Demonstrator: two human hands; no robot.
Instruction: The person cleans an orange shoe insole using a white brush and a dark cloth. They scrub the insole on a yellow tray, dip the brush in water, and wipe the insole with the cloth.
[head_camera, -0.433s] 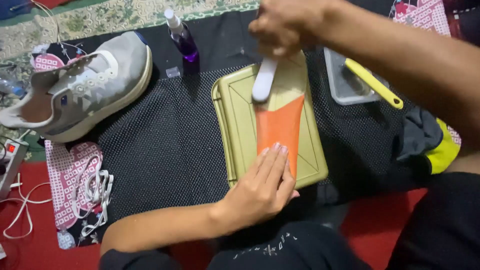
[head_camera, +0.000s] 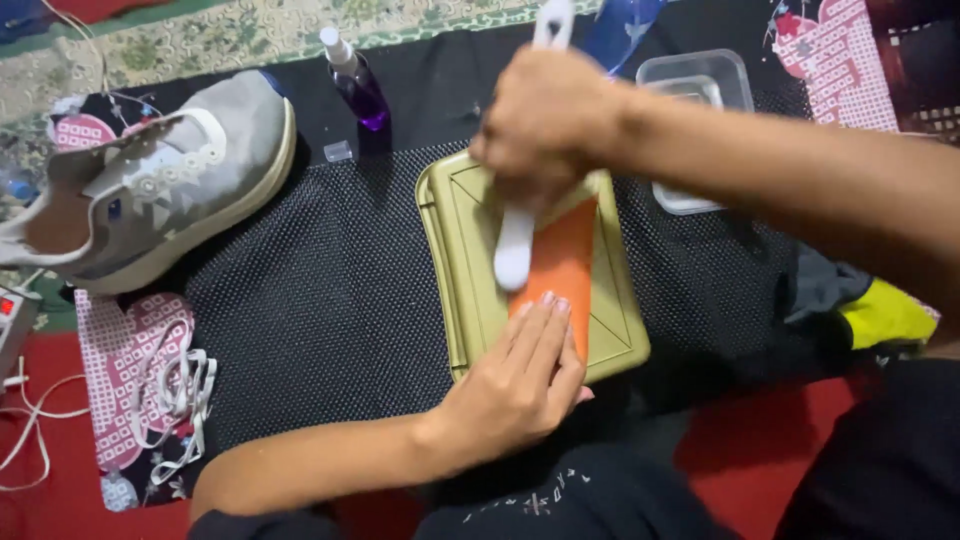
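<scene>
Pressing the orange insole (head_camera: 562, 262), left hand (head_camera: 520, 385); right hand (head_camera: 545, 120) grips white brush (head_camera: 520, 245).

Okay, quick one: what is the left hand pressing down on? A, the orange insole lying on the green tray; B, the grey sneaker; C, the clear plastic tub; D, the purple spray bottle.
A: the left hand lies flat with its fingers on the near end of the orange insole, which rests on the green tray.
</scene>
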